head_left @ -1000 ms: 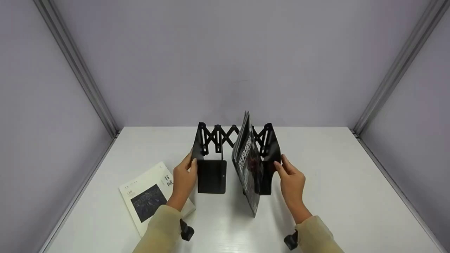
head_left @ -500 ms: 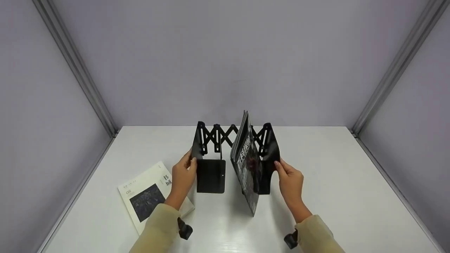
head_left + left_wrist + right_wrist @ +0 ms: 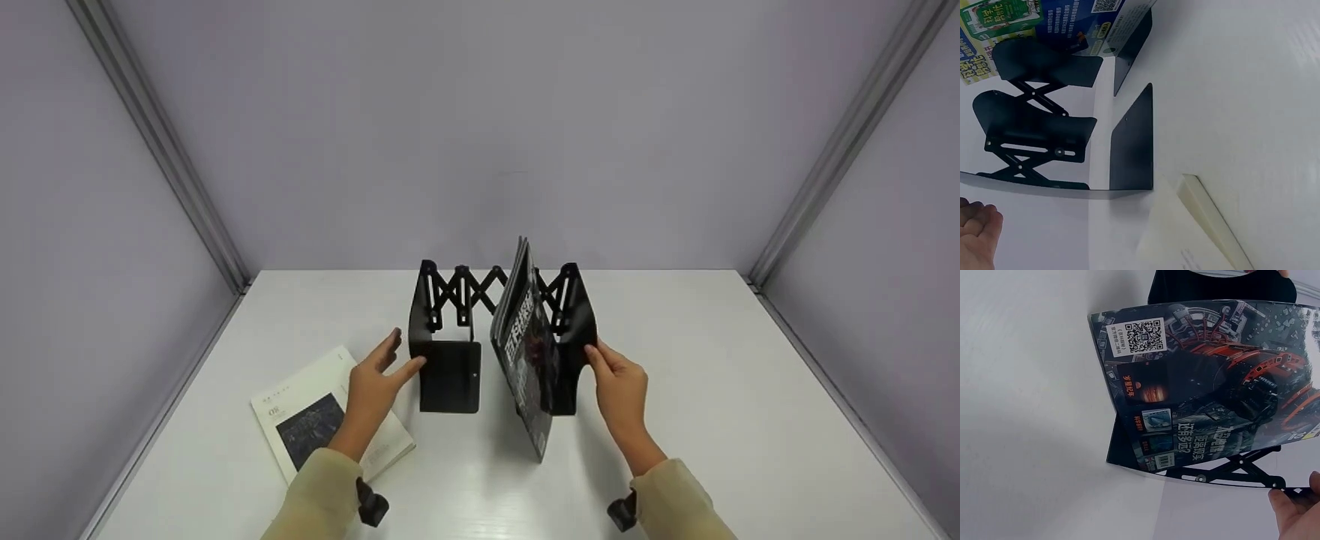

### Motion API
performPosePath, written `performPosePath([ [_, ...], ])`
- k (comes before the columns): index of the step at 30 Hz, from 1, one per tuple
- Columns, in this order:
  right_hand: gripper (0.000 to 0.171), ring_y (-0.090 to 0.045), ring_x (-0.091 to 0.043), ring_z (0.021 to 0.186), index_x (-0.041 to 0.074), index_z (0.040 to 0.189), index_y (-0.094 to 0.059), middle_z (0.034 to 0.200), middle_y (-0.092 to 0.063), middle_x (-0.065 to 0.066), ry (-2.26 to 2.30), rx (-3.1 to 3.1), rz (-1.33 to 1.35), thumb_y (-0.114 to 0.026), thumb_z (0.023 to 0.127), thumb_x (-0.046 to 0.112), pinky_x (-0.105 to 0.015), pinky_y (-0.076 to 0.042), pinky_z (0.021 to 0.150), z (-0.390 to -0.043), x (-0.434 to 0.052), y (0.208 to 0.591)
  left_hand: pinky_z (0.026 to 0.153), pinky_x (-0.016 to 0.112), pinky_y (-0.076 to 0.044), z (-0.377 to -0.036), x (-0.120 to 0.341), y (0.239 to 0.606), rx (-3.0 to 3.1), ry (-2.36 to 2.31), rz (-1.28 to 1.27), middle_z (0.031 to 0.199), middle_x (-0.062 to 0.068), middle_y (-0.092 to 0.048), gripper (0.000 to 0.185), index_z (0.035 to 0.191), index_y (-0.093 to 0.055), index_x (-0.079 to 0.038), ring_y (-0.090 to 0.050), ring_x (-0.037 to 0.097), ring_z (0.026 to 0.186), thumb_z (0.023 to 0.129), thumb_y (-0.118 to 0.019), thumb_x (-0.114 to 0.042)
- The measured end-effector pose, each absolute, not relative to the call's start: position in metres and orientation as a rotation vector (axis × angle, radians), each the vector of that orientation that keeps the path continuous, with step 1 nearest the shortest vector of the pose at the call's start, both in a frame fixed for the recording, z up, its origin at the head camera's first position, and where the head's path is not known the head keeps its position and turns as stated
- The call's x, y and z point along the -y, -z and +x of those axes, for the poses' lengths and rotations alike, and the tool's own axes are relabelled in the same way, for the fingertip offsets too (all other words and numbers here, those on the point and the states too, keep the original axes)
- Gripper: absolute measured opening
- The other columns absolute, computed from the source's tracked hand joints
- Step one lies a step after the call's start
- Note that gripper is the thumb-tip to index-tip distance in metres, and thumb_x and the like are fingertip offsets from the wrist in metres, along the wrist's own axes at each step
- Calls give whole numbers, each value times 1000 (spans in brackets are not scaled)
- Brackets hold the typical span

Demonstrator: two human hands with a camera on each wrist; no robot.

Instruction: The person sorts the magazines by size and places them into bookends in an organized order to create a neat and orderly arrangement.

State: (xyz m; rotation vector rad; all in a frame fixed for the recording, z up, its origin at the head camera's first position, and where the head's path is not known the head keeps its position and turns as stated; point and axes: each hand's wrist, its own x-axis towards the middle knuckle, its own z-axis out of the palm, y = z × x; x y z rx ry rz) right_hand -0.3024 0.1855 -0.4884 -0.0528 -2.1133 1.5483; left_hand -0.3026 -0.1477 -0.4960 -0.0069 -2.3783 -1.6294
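A black expandable bookend rack (image 3: 450,379) with a scissor-lattice back stands on the white table. Magazines (image 3: 531,360) stand upright in its right part, leaning slightly; one dark cover with orange machinery (image 3: 1258,371) shows in the right wrist view. My right hand (image 3: 621,386) pinches the rack's right end plate between thumb and fingers. Beside the left end plate, my left hand (image 3: 371,386) has its fingers spread and holds nothing. Its thumb tip overlaps the plate's edge in the head view, while the left wrist view shows a gap between the fingers (image 3: 982,228) and the plate.
A white book (image 3: 307,431) with a dark picture on its cover lies flat to the left, partly under the left forearm. Grey-white walls (image 3: 480,135) enclose the table (image 3: 712,375) at the back and both sides.
My left hand has let go of the rack's left end plate and moved slightly left and toward me, fingers spreading. The right hand, rack and magazines stay as they were.
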Motion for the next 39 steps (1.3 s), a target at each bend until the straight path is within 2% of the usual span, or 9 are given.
performPosePath([
  [5,26,-63,15,79,-3,117,-71,104,-74,-21,-1532,2118,-53,-67,95,10,-4,-50,70,-302,-186,488,111,46,-47,-293,162,507,2389,1637,20,149,13,-51,71,147,-48,-7,-52,36,135,87,-77,-31],
  [8,26,-63,14,79,-4,117,-71,104,-74,-22,-1542,2119,-40,-67,95,10,-5,-50,68,-302,-186,487,112,46,-47,-286,171,513,2398,1629,59,148,16,-52,66,146,-49,-4,-52,37,134,90,-75,-27],
  [15,26,-74,-10,87,-4,116,-71,105,-74,-21,-1554,2123,-48,-68,94,9,-5,-51,70,-304,-188,487,110,45,-48,-267,194,523,2517,1592,201,151,21,-47,67,148,-42,2,-48,39,137,94,-70,-26],
  [17,26,-73,-5,86,-4,116,-71,105,-74,-21,-1556,2126,-53,-68,94,10,-5,-51,71,-305,-188,487,111,43,-47,-261,202,526,2554,1606,220,153,23,-43,68,149,-39,3,-45,39,140,95,-68,-25],
  [21,27,-64,14,81,-4,116,-71,106,-74,-21,-1566,2129,-43,-69,93,10,-4,-52,74,-305,-189,487,117,41,-39,-251,217,531,2594,1660,253,156,25,-36,68,150,-33,7,-37,38,145,97,-65,-21],
  [23,27,-65,13,82,-4,116,-71,106,-74,-21,-1565,2130,-38,-69,93,10,-5,-52,75,-305,-189,486,120,42,-35,-246,224,533,2622,1650,294,157,28,-32,69,151,-30,9,-32,40,147,97,-63,-20],
  [28,28,-73,-4,87,-4,118,-70,105,-75,-20,-1580,2149,-35,-68,95,12,-6,-53,77,-303,-191,485,122,50,-30,-234,240,539,2707,1495,449,155,35,-27,74,152,-22,13,-26,45,147,98,-59,-23],
  [34,28,-68,7,84,-3,116,-71,107,-74,-20,-1595,2141,-43,-70,93,12,-6,-53,77,-305,-193,484,121,52,-28,-225,251,551,2694,1416,615,156,35,-24,78,153,-17,13,-26,47,146,97,-57,-24],
  [39,27,-68,5,85,-4,115,-72,106,-74,-21,-1593,2161,-47,-70,93,12,-5,-52,76,-304,-193,484,122,49,-29,-221,253,557,2594,1468,713,157,33,-24,75,153,-17,12,-26,45,147,97,-55,-19],
])
